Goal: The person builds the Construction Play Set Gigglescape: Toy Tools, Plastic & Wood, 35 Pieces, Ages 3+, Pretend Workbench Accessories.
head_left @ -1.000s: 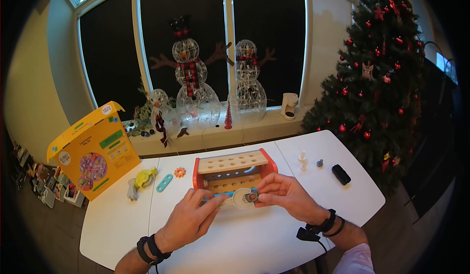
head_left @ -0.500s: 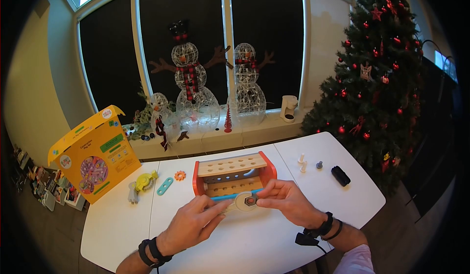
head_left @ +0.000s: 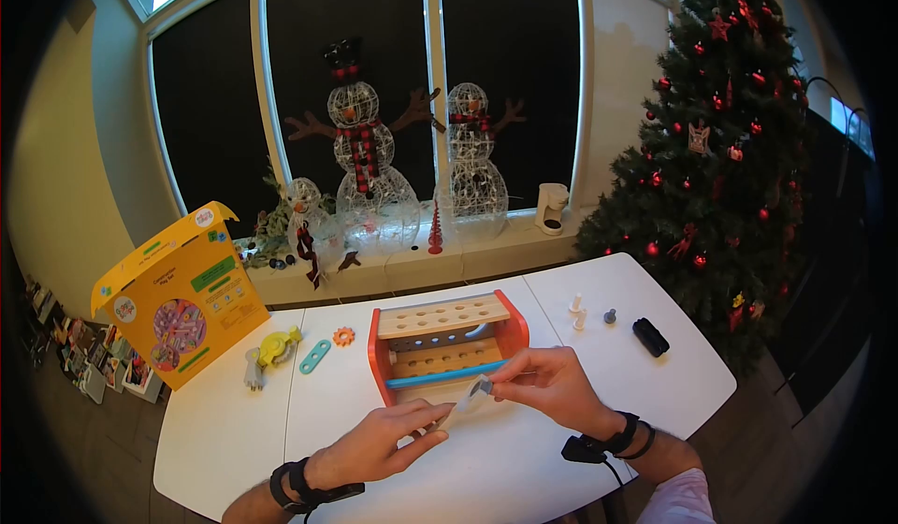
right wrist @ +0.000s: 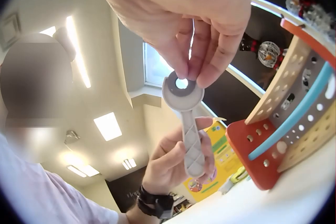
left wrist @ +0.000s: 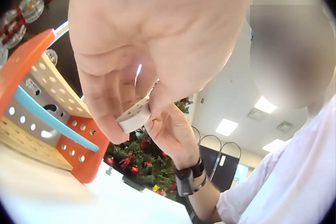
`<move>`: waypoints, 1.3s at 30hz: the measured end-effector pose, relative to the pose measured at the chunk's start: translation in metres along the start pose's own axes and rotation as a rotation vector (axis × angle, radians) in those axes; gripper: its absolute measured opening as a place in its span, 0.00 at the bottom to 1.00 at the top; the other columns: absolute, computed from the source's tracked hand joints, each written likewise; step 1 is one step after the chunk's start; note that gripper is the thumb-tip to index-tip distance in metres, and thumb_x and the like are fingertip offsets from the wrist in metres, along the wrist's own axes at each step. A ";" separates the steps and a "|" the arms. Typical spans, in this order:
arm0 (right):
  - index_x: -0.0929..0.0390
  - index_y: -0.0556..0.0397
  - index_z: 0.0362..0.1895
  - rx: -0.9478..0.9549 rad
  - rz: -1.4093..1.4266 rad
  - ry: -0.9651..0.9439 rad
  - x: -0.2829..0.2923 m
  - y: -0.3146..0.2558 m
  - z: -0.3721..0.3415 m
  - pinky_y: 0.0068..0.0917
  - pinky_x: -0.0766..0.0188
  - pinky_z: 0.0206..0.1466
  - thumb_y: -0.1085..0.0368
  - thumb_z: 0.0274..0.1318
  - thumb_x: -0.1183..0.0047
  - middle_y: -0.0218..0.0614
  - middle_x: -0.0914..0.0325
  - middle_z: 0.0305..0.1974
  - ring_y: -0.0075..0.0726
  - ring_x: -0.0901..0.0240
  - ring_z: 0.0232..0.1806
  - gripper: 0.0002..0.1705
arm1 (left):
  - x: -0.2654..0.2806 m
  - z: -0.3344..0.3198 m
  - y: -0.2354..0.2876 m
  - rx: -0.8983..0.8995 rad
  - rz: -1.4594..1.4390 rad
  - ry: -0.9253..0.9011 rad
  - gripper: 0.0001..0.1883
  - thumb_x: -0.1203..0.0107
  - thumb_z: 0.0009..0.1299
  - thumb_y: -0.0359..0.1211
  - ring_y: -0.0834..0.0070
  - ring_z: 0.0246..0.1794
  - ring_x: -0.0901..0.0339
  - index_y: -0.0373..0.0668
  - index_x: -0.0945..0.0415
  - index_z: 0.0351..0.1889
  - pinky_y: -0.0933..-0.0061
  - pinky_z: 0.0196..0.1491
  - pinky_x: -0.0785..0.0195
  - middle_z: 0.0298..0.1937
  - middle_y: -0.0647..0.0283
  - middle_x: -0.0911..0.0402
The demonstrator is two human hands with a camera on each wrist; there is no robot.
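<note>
My left hand (head_left: 376, 442) grips a pale grey toy wrench (right wrist: 192, 142) by its crosshatched handle. Between thumb and fingertips, my right hand (head_left: 554, 388) pinches a dark grey toy nut (right wrist: 175, 87) with a round hole through it. The nut sits in the wrench's open end, as the right wrist view shows. Both hands are above the table, in front of a toy toolbox (head_left: 382, 360) with red sides, perforated wooden boards and a blue bar (head_left: 435, 378). From the left wrist, only the wrench's handle end shows between the fingers; the nut is hidden.
On the white table (head_left: 374, 491) lie a yellow-green toy tool (head_left: 278, 347), a teal strip (head_left: 315, 356) and an orange gear (head_left: 344, 337) to the left. To the right are pale pegs (head_left: 577, 311), a grey bolt (head_left: 610, 315) and a black case (head_left: 650, 337). A yellow box (head_left: 201, 290) stands back left.
The wrench and nut have tilted from facing the head camera to nearly edge-on. My left hand has turned and dropped slightly; my right hand keeps its pinch on the nut.
</note>
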State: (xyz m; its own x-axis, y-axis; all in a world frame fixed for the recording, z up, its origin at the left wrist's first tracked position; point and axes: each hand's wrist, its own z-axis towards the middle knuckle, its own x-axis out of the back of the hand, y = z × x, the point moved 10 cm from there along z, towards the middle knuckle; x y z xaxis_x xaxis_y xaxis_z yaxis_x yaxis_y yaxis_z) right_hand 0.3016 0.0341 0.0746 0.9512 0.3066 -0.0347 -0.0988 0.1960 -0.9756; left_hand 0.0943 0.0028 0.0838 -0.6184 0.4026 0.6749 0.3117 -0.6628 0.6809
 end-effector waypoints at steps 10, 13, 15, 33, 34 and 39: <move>0.10 0.60 0.53 0.244 -0.209 -0.033 -0.006 -0.022 -0.001 0.22 0.13 0.52 0.72 0.70 0.26 0.34 0.14 0.50 0.24 0.13 0.51 0.11 | -0.057 -0.011 -0.020 0.297 -0.823 -0.410 0.28 0.53 0.95 0.36 0.64 0.67 0.14 0.37 0.38 0.89 0.60 0.71 0.18 0.68 0.56 0.16; 0.11 0.61 0.53 0.176 -0.187 -0.030 -0.006 -0.021 -0.001 0.27 0.12 0.56 0.74 0.70 0.28 0.36 0.14 0.51 0.27 0.13 0.52 0.11 | -0.059 -0.009 -0.014 0.327 -0.886 -0.421 0.28 0.55 0.95 0.36 0.62 0.70 0.15 0.36 0.39 0.89 0.57 0.72 0.17 0.70 0.55 0.18; 0.12 0.62 0.53 0.133 -0.179 -0.027 -0.005 -0.021 0.000 0.32 0.10 0.60 0.77 0.69 0.29 0.38 0.15 0.52 0.31 0.13 0.52 0.11 | -0.061 -0.008 -0.013 0.328 -0.924 -0.427 0.28 0.54 0.95 0.37 0.65 0.70 0.16 0.37 0.39 0.89 0.59 0.72 0.17 0.71 0.55 0.18; 0.08 0.54 0.52 -0.150 -1.465 0.477 0.312 0.069 0.028 0.48 0.12 0.58 0.66 0.62 0.31 0.50 0.08 0.50 0.58 0.09 0.50 0.15 | -0.060 0.002 -0.047 0.497 -0.951 -0.253 0.27 0.52 0.94 0.39 0.63 0.69 0.14 0.39 0.35 0.86 0.56 0.70 0.14 0.74 0.51 0.17; 0.08 0.54 0.52 -0.139 -1.465 0.466 0.328 0.088 0.028 0.48 0.12 0.58 0.66 0.62 0.31 0.50 0.08 0.50 0.58 0.09 0.50 0.15 | -0.061 0.002 -0.050 0.508 -0.977 -0.247 0.28 0.51 0.94 0.41 0.63 0.70 0.14 0.40 0.35 0.86 0.56 0.72 0.15 0.74 0.52 0.18; 0.06 0.52 0.48 -0.193 -1.538 0.356 0.334 0.114 0.028 0.50 0.14 0.63 0.73 0.57 0.34 0.51 0.08 0.49 0.61 0.10 0.52 0.14 | -0.061 0.009 -0.064 0.592 -0.977 -0.201 0.27 0.50 0.93 0.41 0.64 0.69 0.14 0.42 0.34 0.85 0.56 0.71 0.15 0.74 0.54 0.18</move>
State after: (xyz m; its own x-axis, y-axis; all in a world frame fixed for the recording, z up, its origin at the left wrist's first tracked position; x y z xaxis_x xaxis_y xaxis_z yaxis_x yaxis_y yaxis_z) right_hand 0.5999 0.1846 -0.0424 0.1240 -0.2936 0.9479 0.9902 -0.0248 -0.1372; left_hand 0.1184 0.0267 0.0016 -0.6723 0.7083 -0.2152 0.0863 0.3637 0.9275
